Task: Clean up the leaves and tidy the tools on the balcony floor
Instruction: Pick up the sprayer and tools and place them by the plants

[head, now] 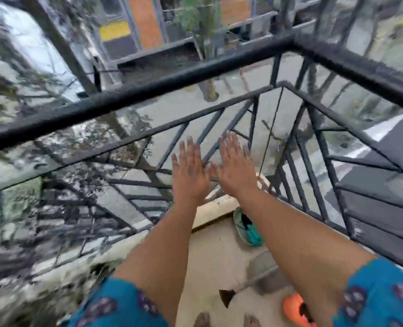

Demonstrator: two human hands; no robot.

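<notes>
By the railing (134,90), two open hands: left hand (191,171), right hand (236,166).

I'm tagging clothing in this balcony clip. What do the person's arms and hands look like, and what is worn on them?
Both forearms are bare from the short sleeves down. The sleeves are bright blue cloth printed with dark purple motifs. The left hand and right hand wear no gloves; no ring, watch or bracelet shows. Dark, dirt-like smudges mark the fingers, though the picture is blurred.
</notes>
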